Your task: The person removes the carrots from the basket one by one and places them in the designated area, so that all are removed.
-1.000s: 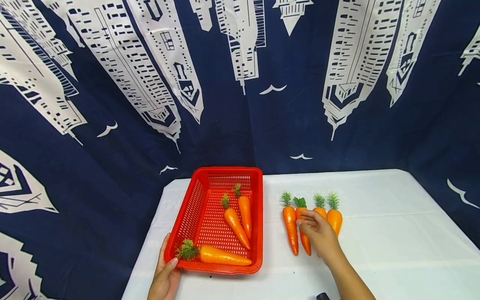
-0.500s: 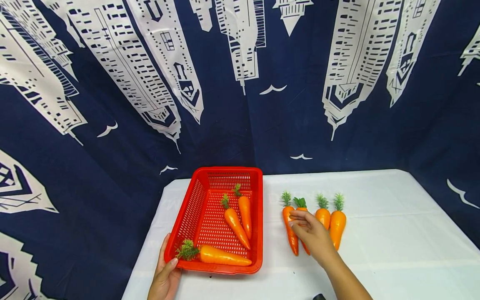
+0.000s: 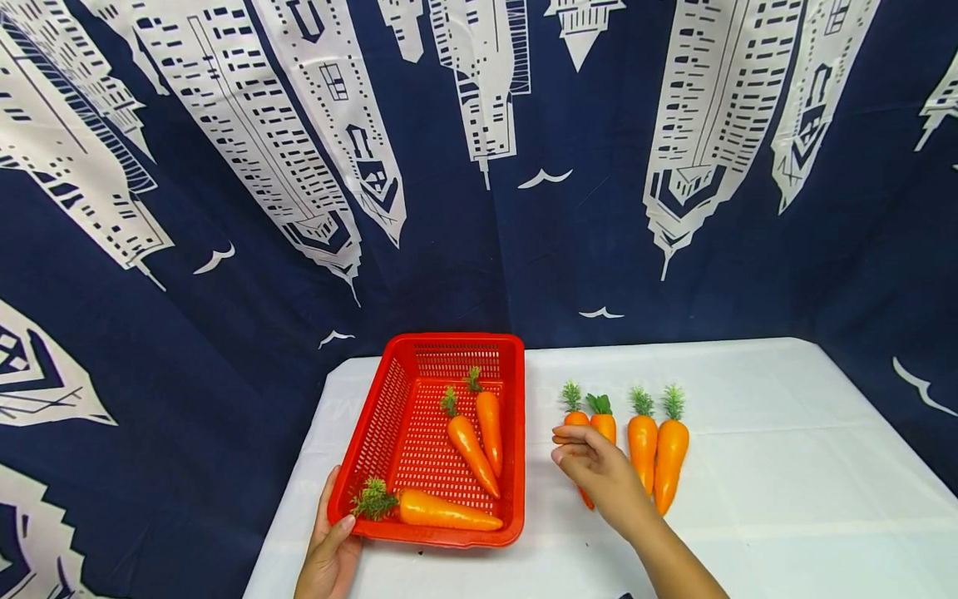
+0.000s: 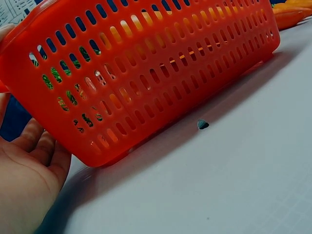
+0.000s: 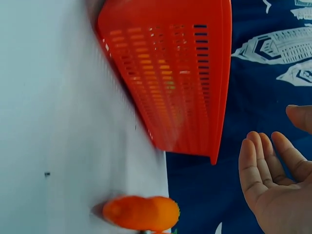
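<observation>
My left hand [image 3: 333, 549] holds the near left corner of a red plastic basket [image 3: 516, 449], thumb over the rim and fingers against the outer side. Three orange carrots with green tops lie in it: one carrot [image 3: 449, 510] along the near end, two more [image 3: 473, 457] slanted at the right. My right hand [image 3: 602, 478] hovers over the left carrots of a row on the table, fingers relaxed and nothing held. It covers parts of a carrot [image 3: 576, 419] and its neighbour [image 3: 603, 426]. Right of it lie another carrot [image 3: 642, 445] and the rightmost carrot [image 3: 671, 462]. In the right wrist view the right fingers [image 5: 265, 161] are apart from the thumb.
A white cloth [image 3: 786, 466] covers the table. Behind it hangs a dark blue curtain [image 3: 449, 283] printed with white buildings. A small dark speck [image 4: 203, 124] lies on the cloth by the basket. At the bottom edge a dark object [image 3: 625, 596] barely shows.
My right hand has moved left from the middle of the carrot row to its left end. The two right carrots shifted slightly right and are more uncovered. The left hand and basket stay put.
</observation>
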A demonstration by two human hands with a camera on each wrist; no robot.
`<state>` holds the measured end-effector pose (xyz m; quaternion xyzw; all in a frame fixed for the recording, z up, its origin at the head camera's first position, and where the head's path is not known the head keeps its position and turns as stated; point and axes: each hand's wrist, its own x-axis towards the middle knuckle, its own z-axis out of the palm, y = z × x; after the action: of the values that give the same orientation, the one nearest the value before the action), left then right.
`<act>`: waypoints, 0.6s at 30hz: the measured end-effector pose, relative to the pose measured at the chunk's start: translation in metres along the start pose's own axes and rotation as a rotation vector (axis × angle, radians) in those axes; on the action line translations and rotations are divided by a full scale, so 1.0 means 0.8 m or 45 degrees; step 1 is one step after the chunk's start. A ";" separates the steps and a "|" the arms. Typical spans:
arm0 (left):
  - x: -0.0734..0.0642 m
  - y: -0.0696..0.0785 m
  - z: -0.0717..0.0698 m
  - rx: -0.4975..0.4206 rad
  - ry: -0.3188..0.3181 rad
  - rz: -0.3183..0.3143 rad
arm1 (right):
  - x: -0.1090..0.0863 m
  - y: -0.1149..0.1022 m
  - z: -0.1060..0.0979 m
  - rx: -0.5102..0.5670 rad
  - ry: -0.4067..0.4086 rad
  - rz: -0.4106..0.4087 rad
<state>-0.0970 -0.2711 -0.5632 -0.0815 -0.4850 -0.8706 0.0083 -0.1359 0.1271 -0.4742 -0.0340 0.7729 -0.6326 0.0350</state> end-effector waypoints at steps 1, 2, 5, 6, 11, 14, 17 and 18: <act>0.000 0.000 0.000 -0.001 0.005 -0.003 | -0.001 -0.001 0.002 0.003 -0.006 0.003; 0.000 0.000 0.000 0.000 0.011 -0.007 | -0.001 -0.003 0.004 0.014 -0.013 0.008; 0.000 -0.001 -0.001 -0.005 0.016 -0.010 | -0.003 -0.006 0.010 0.044 -0.038 0.011; 0.000 -0.001 -0.001 -0.007 0.005 -0.004 | -0.004 -0.007 0.012 0.047 -0.046 0.012; 0.000 -0.001 -0.001 -0.014 -0.006 0.006 | -0.006 -0.011 0.020 0.062 -0.077 -0.002; 0.001 -0.001 -0.001 0.003 0.023 -0.010 | -0.007 -0.012 0.024 0.083 -0.100 -0.011; 0.001 0.000 0.000 0.016 0.040 -0.022 | -0.008 -0.013 0.028 0.099 -0.144 -0.067; 0.000 0.000 0.000 0.018 0.038 -0.021 | -0.008 -0.013 0.030 0.102 -0.163 -0.095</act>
<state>-0.0974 -0.2712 -0.5634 -0.0644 -0.4916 -0.8684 0.0090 -0.1268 0.1025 -0.4689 -0.1017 0.7413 -0.6605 0.0620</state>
